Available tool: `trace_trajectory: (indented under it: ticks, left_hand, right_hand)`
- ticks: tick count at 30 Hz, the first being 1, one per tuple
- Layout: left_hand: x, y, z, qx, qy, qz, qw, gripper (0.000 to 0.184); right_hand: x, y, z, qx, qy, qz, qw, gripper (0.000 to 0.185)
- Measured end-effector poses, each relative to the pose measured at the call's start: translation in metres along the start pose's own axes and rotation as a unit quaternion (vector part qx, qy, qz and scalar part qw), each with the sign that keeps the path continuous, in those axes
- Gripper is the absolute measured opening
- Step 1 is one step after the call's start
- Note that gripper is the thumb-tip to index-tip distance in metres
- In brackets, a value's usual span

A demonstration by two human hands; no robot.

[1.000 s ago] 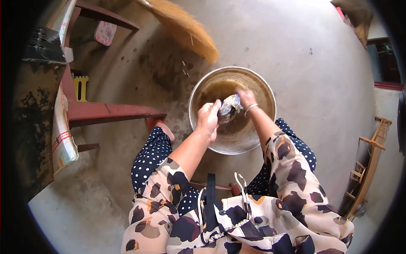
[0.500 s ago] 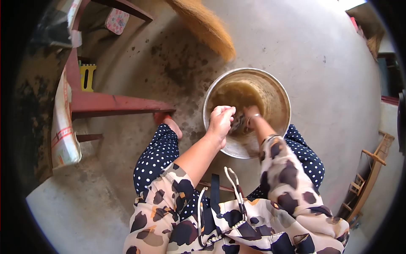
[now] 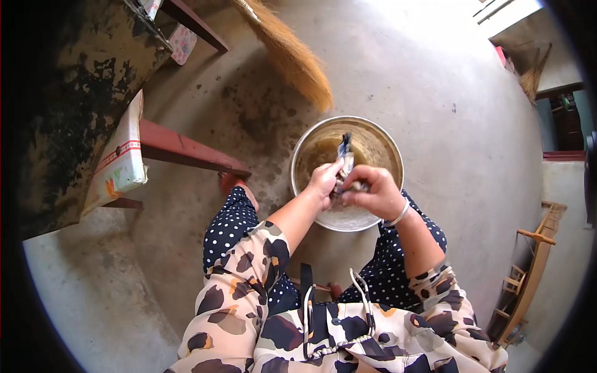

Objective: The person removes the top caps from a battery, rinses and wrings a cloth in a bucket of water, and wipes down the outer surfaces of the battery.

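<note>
A wide metal basin [image 3: 297,189] stands on the floor between my knees, with murky brownish water [image 3: 323,146] in it. Over it, my left hand [image 3: 324,185] is closed around a limp, wet-looking whitish thing [image 3: 347,163] with a dark blue-black end pointing away from me. Its kind is not clear. My right hand [image 3: 378,194], with a pale bangle at the wrist, has its fingers curled onto the near part of that thing, beside the left fingers. Blur and the fingers hide where they grip.
A straw broom [image 3: 295,59] lies beyond the basin. To the left are a reddish wooden beam [image 3: 193,149], a worn dark tabletop [image 3: 74,93] and a printed white sack [image 3: 121,165]. A wooden frame [image 3: 535,267] leans against the right wall.
My right hand has come up out of the basin to meet my left. The whitish, dark-ended thing now shows in my hands. The view has shifted slightly.
</note>
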State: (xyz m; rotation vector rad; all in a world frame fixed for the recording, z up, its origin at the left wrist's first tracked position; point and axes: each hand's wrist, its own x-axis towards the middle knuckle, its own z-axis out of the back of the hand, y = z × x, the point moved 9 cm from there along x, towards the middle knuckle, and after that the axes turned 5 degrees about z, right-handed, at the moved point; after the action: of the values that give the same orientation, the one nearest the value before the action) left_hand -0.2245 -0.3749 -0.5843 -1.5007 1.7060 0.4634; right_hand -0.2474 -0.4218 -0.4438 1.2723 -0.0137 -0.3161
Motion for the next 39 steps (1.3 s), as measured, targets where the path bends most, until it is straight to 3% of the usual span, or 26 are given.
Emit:
trace_trajectory:
  ticks: [3,6,7,9,10,13,14,16,18,20,22,24,26,27,29,31,32,33,34,35,39]
  left_hand:
    - [0.001,0.008,0.017,0.059,-0.032,0.012,0.998,0.024]
    - [-0.017,-0.005,0.002,0.088,-0.039,0.014,0.995,0.027]
    - [-0.016,-0.007,-0.005,0.090,-0.005,-0.005,0.996,0.029]
    - [-0.011,-0.003,-0.019,0.063,0.059,-0.012,0.996,0.036]
    - [-0.012,-0.001,-0.023,0.063,0.051,0.007,0.997,0.040]
    - [-0.027,-0.016,-0.033,0.083,0.019,-0.038,0.996,0.042]
    - [-0.029,-0.022,-0.028,0.092,-0.008,-0.063,0.994,0.042]
    - [-0.024,-0.032,-0.009,0.100,-0.062,-0.111,0.987,0.041]
    - [-0.003,-0.031,0.029,0.051,-0.125,-0.100,0.986,0.034]
    - [0.021,-0.027,0.036,-0.055,-0.057,-0.081,0.994,0.030]
    - [0.044,-0.014,0.041,-0.093,0.095,-0.009,0.991,0.035]
    - [0.008,-0.005,-0.004,-0.163,0.099,0.052,0.980,0.050]
    - [-0.014,-0.003,-0.034,-0.179,0.213,0.040,0.960,0.053]
    - [-0.027,-0.004,-0.054,-0.217,0.331,0.008,0.918,0.053]
    - [-0.003,0.001,-0.036,-0.186,0.303,-0.014,0.935,0.051]
    - [0.007,0.002,-0.026,-0.139,0.306,-0.034,0.941,0.043]
    - [-0.030,-0.011,-0.056,-0.175,0.392,-0.060,0.901,0.036]
    - [-0.018,0.001,-0.043,-0.148,0.265,-0.022,0.953,0.036]
    - [-0.012,0.018,-0.020,-0.122,0.127,0.022,0.984,0.035]
    - [-0.016,0.021,-0.017,-0.069,0.097,-0.004,0.993,0.034]
    - [-0.023,0.033,-0.018,0.070,0.050,0.038,0.996,0.041]
  right_hand:
    - [0.007,-0.031,0.039,0.050,-0.202,-0.024,0.978,0.014]
    - [0.017,-0.097,0.037,0.217,-0.222,-0.104,0.945,0.020]
    - [0.016,-0.111,0.029,0.215,-0.190,-0.140,0.948,0.021]
    - [0.020,-0.126,0.001,0.459,-0.181,-0.153,0.856,0.022]
    - [0.017,-0.094,-0.016,0.548,-0.105,-0.209,0.803,0.022]
    - [0.019,-0.080,-0.032,0.630,-0.050,-0.204,0.748,0.020]
    - [0.020,-0.086,-0.025,0.617,-0.106,-0.195,0.755,0.022]
    - [0.022,-0.096,-0.011,0.510,-0.152,-0.139,0.835,0.020]
    - [0.020,-0.088,-0.004,0.361,-0.216,-0.106,0.901,0.020]
    - [0.013,-0.039,-0.002,0.049,-0.258,0.019,0.965,0.026]
    - [0.000,0.020,-0.021,-0.112,-0.291,0.200,0.929,0.034]
    - [-0.007,0.052,-0.031,-0.172,-0.271,0.173,0.931,0.035]
    - [-0.001,0.039,-0.030,-0.178,-0.272,0.181,0.928,0.029]
    - [0.006,0.029,-0.027,-0.159,-0.265,0.184,0.933,0.022]
    - [0.016,0.027,-0.015,-0.172,-0.274,0.224,0.919,0.014]
    - [0.026,0.005,-0.006,-0.161,-0.268,0.157,0.937,0.015]
    - [0.031,-0.003,-0.004,-0.152,-0.263,0.122,0.945,0.018]
    - [0.034,-0.015,0.002,-0.181,-0.286,0.065,0.939,0.022]
    - [0.039,-0.031,0.006,-0.106,-0.278,0.041,0.954,0.023]
    - [0.042,-0.032,0.011,-0.108,-0.269,0.050,0.956,0.023]
    - [0.044,-0.079,0.015,-0.058,-0.278,-0.009,0.959,0.029]
